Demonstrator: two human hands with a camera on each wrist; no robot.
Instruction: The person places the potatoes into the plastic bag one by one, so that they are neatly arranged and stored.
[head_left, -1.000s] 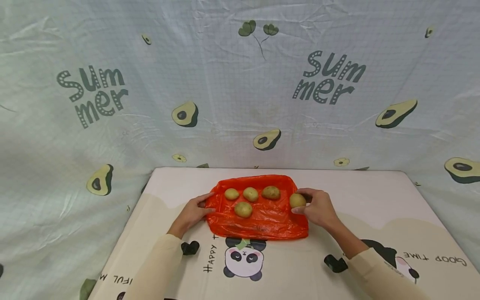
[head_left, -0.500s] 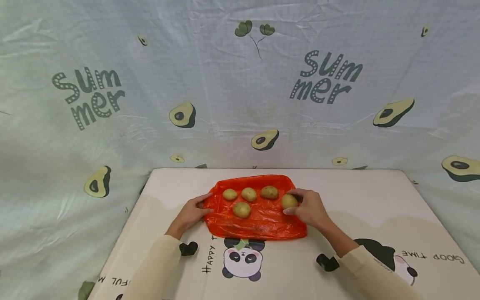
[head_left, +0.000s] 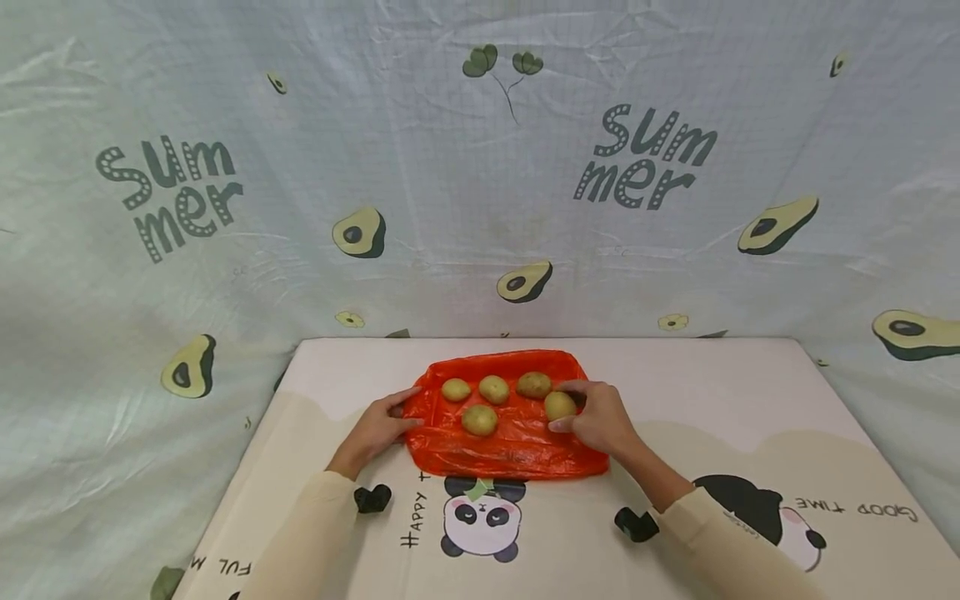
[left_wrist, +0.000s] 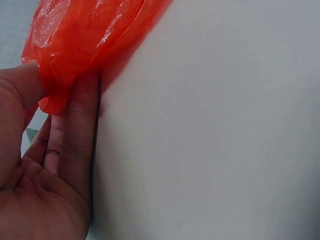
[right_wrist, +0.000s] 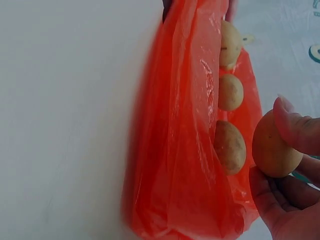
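Observation:
A red plastic-lined tray (head_left: 517, 454) sits on the table, with several potatoes (head_left: 480, 420) lying inside it. At its left end my left hand (head_left: 372, 431) pinches the edge; in the left wrist view the thumb and fingers (left_wrist: 77, 135) are on either side of the bunched red plastic (left_wrist: 95, 40). My right hand (head_left: 606, 418) holds one more potato (head_left: 559, 407) between thumb and fingers over the tray's right part. In the right wrist view that potato (right_wrist: 272, 145) is beside the potatoes in the tray. The hand hides part of the tray's right end.
The light table cover (head_left: 570, 542) has a printed panda and lettering. Behind the table hangs a pale curtain (head_left: 450, 167) with avocado prints. A black wrist-mounted piece (head_left: 372, 498) shows by the left forearm, another (head_left: 636, 524) by the right.
My right hand has carried its potato leftward, from the tray's right edge to farther over the inside. My left hand keeps its grip on the left end. The view has shifted slightly.

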